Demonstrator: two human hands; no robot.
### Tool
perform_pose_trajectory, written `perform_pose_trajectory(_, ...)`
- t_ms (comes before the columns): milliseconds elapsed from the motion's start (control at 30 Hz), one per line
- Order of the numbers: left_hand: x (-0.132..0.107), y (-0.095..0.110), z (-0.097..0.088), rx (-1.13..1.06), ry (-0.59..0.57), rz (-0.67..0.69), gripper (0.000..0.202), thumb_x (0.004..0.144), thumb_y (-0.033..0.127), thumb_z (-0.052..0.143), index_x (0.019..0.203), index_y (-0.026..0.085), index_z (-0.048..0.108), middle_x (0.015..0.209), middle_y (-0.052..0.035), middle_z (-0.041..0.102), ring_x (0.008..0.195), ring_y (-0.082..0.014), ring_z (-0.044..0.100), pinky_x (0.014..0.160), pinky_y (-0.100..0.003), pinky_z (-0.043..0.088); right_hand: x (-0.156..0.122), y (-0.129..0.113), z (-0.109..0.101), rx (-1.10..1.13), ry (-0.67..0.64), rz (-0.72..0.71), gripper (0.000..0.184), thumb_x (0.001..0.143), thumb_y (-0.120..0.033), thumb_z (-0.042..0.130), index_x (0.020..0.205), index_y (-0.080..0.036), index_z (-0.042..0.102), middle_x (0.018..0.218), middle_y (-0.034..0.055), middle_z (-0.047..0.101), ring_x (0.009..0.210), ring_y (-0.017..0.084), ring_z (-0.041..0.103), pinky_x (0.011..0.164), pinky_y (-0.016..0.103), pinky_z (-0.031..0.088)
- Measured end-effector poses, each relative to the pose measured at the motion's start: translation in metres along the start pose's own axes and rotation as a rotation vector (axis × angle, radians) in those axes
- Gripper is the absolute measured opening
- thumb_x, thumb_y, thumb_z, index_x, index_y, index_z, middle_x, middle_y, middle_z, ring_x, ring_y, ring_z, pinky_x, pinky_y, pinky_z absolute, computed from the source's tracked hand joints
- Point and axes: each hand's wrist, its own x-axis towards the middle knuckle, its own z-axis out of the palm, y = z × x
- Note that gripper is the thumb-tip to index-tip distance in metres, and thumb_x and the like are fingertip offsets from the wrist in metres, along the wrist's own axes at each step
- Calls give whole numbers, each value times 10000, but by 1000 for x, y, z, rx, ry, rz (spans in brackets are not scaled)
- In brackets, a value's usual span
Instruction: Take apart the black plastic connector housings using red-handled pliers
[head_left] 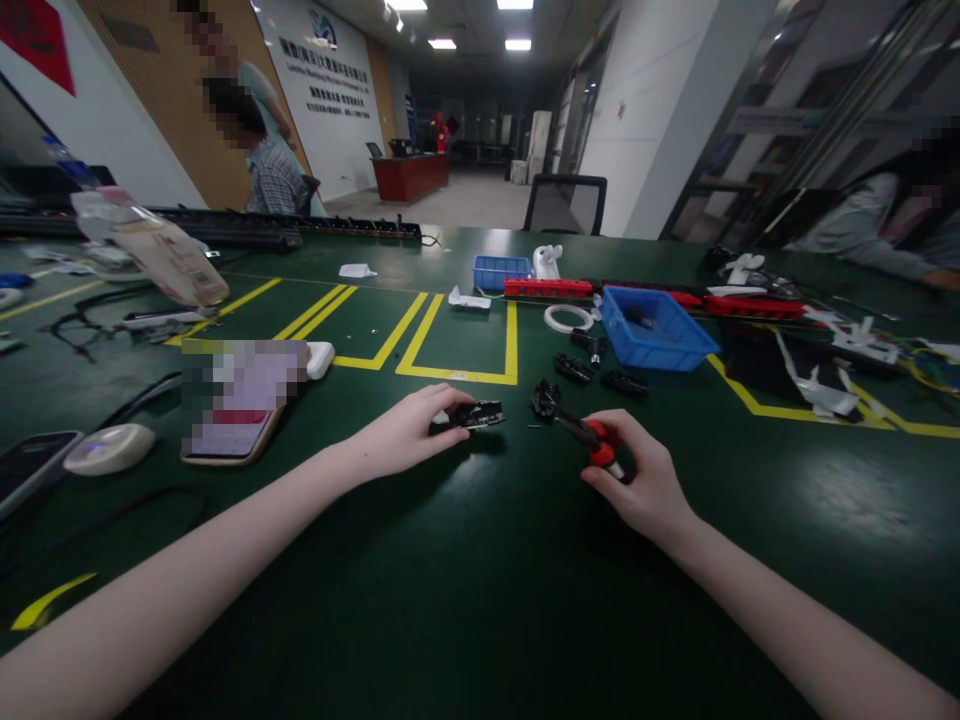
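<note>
Between the thumb and fingers of my left hand [409, 430] is a small black plastic part [480, 414], held just above the green table. My right hand [641, 470] is closed around red-handled pliers [600, 445]. Their dark jaws point left and away, with the tip next to a small black part [544, 399] on the table; whether they touch cannot be made out. Just beyond lie more black parts, one piece [574, 368] further back and another piece [625, 383] to the right.
A blue tray [660, 345] stands behind the parts, near a white ring [568, 318] and a smaller blue basket [500, 270]. Leftward lie a phone [240, 400], a white mouse [110, 449] and a tilted bottle [161, 255]. People sit at the far left and right.
</note>
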Motion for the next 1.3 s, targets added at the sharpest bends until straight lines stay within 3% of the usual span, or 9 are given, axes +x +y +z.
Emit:
perform_pose_trajectory(100, -21, 17, 2, -66, -41, -32, 309, 889, 315, 542, 1187, 234, 527, 1122, -45, 597, 1008, -204, 575, 820, -349, 489, -4, 4, 5, -112, -15, -128, 452, 799, -570, 551, 1080, -217, 533, 1020, 97, 606, 898, 257, 578, 722, 400, 461)
perform_pose_trajectory(200, -36, 28, 7, -90, -122, -49, 278, 878, 323, 546, 1137, 223, 537, 1038, -31, 615, 898, -185, 594, 743, -310, 489, -5, 1, 10, -276, -60, -221, 528, 776, -553, 609, 1167, -208, 521, 1063, 119, 618, 954, 280, 569, 764, 429, 447)
perform_pose_trajectory(333, -46, 31, 12, -10, -182, -8, 249, 824, 290, 564, 1057, 200, 554, 956, -30, 617, 820, -183, 591, 679, -289, 466, -2, -11, 10, -402, -141, -268, 432, 789, -506, 618, 1106, -216, 577, 1044, 116, 640, 964, 287, 569, 811, 463, 439)
perform_pose_trajectory(567, -46, 31, 17, 98, -167, 82, 255, 798, 260, 555, 1044, 196, 548, 970, -29, 605, 849, -187, 586, 705, -301, 472, -1, -43, 10, -480, -143, -200, 321, 852, -426, 535, 1073, -195, 551, 1037, 127, 624, 981, 286, 563, 822, 459, 462)
perform_pose_trajectory(733, -45, 29, 23, 222, -145, 146, 337, 830, 361, 572, 1114, 182, 541, 986, -44, 580, 833, -195, 583, 688, -318, 478, -3, -55, 24, -519, -197, -228, 268, 842, -358, 534, 1033, -171, 555, 1017, 137, 634, 983, 294, 575, 854, 468, 466)
perform_pose_trajectory(933, -44, 23, 24, 190, -146, 166, 279, 860, 369, 579, 1069, 191, 527, 1015, -32, 582, 840, -175, 582, 696, -300, 477, -13, -49, 27, -381, -234, -129, 214, 875, -337, 477, 1007, -179, 537, 997, 123, 630, 953, 268, 579, 806, 435, 485)
perform_pose_trajectory(1133, -42, 24, 23, 152, -197, 158, 386, 895, 346, 539, 1241, 203, 448, 1033, -33, 597, 863, -174, 589, 720, -303, 481, -16, -37, 21, -338, -182, -258, 442, 885, -592, 386, 920, -184, 553, 879, 100, 629, 792, 230, 584, 683, 370, 466)
perform_pose_trajectory(1300, -39, 31, 26, 131, -226, 131, 300, 880, 331, 522, 1142, 185, 528, 978, -26, 592, 809, -169, 579, 695, -304, 466, -18, -30, 24, -363, -157, -284, 461, 938, -532, 284, 899, -163, 557, 876, 107, 616, 757, 206, 560, 650, 342, 441)
